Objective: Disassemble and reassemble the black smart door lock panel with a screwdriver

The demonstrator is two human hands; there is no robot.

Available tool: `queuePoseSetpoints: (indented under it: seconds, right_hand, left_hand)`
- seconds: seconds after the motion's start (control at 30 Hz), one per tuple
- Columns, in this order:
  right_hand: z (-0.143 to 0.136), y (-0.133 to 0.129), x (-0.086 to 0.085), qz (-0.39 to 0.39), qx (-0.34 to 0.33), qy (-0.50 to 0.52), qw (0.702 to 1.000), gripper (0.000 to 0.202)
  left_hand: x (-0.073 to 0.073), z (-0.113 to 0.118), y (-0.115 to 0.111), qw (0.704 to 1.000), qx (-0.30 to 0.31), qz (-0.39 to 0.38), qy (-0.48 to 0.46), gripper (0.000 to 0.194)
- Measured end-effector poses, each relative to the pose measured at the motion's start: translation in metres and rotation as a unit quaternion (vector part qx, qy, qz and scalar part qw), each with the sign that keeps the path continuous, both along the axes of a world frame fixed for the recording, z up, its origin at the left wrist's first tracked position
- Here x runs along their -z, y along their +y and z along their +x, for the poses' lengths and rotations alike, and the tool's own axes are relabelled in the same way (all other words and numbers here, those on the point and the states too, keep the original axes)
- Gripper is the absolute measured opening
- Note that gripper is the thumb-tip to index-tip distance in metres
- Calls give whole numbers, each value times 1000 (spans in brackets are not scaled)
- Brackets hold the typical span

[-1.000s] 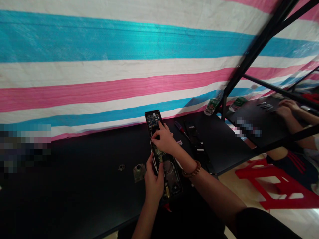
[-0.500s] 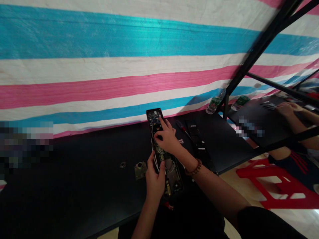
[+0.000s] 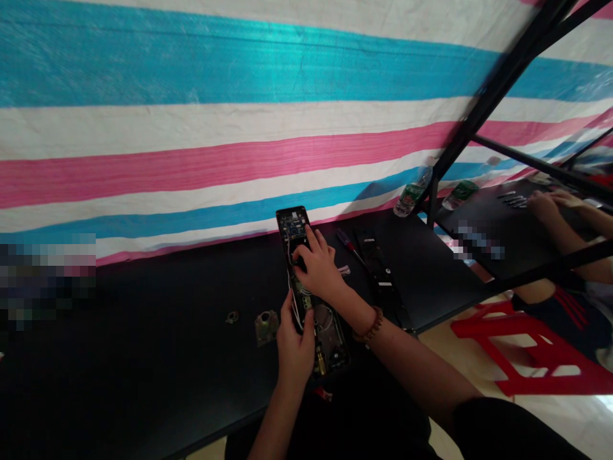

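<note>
A long black electronic casing (image 3: 333, 332), resembling a smart lock panel, lies open-side up with its far end towards the striped sheet. Inside show a blue circuit board (image 3: 293, 226), white wires (image 3: 289, 281) and a brass-coloured cylinder (image 3: 321, 364). My left hand (image 3: 295, 338) grips the casing's left side near its middle, thumb over the edge. Over the upper half, my right hand (image 3: 316, 265) has thumb and a finger pinched together, other fingers reaching beside the board; whatever is in the pinch is hidden. Left of the casing are a squarish metal-looking plate (image 3: 267, 327) and a small ring-like part (image 3: 232, 317).
To the right lie a screwdriver (image 3: 349, 244) and a second long black panel (image 3: 377, 262) on the black table (image 3: 143, 358). A plastic bottle (image 3: 409, 197) leans by the black metal frame (image 3: 432, 201). Beyond it, another person's hands (image 3: 550, 201) rest over a neighbouring table. A red stool (image 3: 502, 358) stands below.
The view has shifted slightly. My right hand's pinching fingers have moved a little up along the casing, towards the circuit board. My left hand keeps its grip.
</note>
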State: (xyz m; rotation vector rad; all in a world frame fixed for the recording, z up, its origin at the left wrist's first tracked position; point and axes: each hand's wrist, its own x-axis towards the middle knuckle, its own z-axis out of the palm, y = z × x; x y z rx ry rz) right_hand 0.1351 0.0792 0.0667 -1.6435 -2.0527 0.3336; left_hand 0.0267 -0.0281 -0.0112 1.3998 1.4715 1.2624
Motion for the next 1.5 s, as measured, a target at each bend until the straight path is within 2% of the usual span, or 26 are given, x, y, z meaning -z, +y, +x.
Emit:
queuePoseSetpoints:
  seconds: [0.1,0.23,0.4,0.47,0.53,0.67,0.77,0.9,1.07,1.17,1.3,1.4,1.5]
  right_hand:
    - [-1,-1,0,11,-5,12,1000,26]
    - [8,-12,4,52,18,101,993,34]
    - [25,-36,7,119,80,207,968,18]
    - [29,-41,4,113,65,213,968,18]
    - [29,-40,-3,104,30,187,976,26]
    - [24,-17,-23,112,-45,41,992,48]
    - [20,10,-31,110,-107,-21,988,43]
    - [16,33,-28,109,-145,-54,982,31]
    - [14,42,-22,127,-163,-111,972,23]
    - [12,51,-23,128,-157,-107,973,23]
    - [10,69,-26,93,-130,-45,986,23]
    - [7,76,-27,62,-134,-16,989,19]
    - [2,76,-30,43,-125,-31,991,18]
  left_hand:
    - [-1,0,0,1000,-5,4,14,56]
    - [-4,-1,0,999,-28,8,19,50]
    - [-9,-2,-2,996,-66,57,37,45]
    - [-11,-3,-3,990,-82,101,61,39]
    - [-13,-2,-5,982,-84,142,95,35]
    - [-13,-1,-9,970,-71,182,146,34]
    - [-10,0,-10,968,-76,185,151,35]
    - [-8,0,-9,969,-86,177,150,37]
    - [-9,0,-6,971,-67,178,141,38]
    - [-9,1,-8,979,-48,158,121,45]
    - [-6,2,-13,995,-32,68,66,58]
    - [-5,3,-15,999,-26,18,31,61]
    - [-7,3,-15,999,-20,-6,29,60]
